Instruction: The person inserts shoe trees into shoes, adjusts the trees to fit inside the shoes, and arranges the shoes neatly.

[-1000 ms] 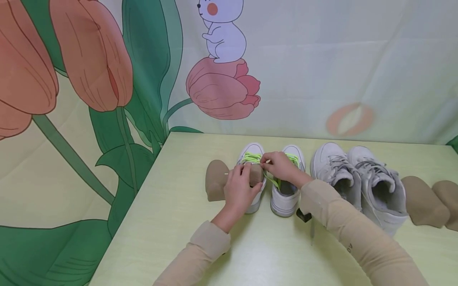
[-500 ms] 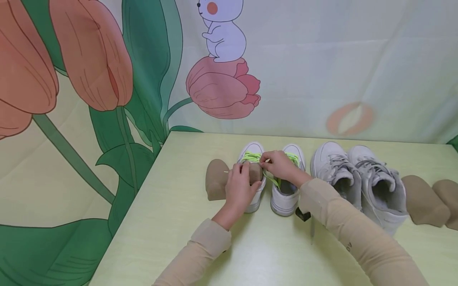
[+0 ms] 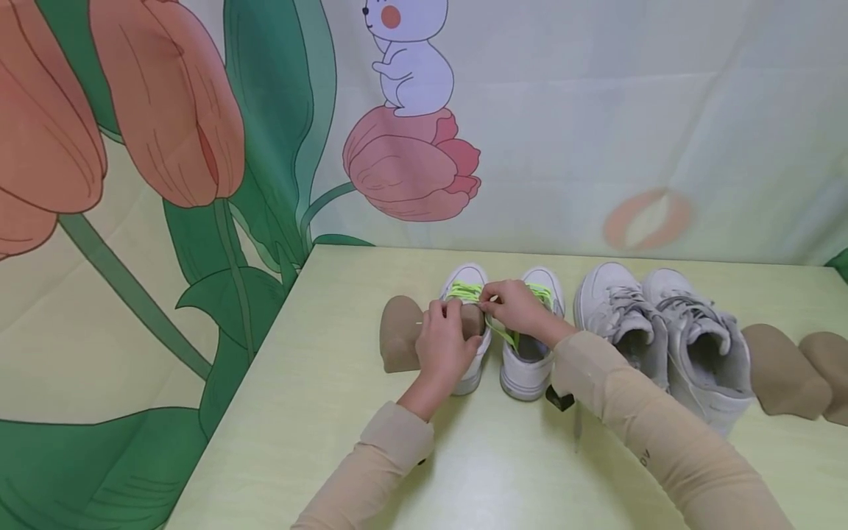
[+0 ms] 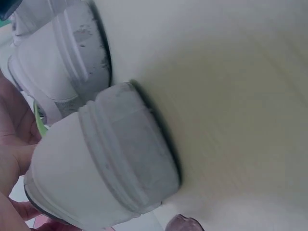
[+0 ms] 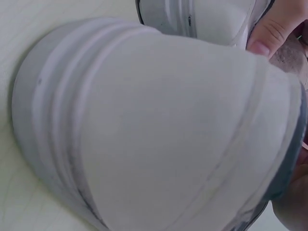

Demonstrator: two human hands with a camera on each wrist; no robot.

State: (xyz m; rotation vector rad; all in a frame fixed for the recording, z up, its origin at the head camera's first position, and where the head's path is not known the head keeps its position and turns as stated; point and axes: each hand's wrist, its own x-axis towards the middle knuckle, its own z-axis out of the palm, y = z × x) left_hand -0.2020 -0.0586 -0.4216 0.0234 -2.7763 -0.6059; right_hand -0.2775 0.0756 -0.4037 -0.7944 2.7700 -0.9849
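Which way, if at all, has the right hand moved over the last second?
No, no clear shift either way: in the head view, the right hand keeps its place below and to the right of the printed pink tulip.

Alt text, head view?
A person's right hand pinches a neon-green lace at the leftmost white sneaker; the left hand curls over a brown molded insert at that shoe's opening. A second green-laced sneaker and a grayish pair stand to the right; more inserts flank the row, tulip-print backdrop behind.
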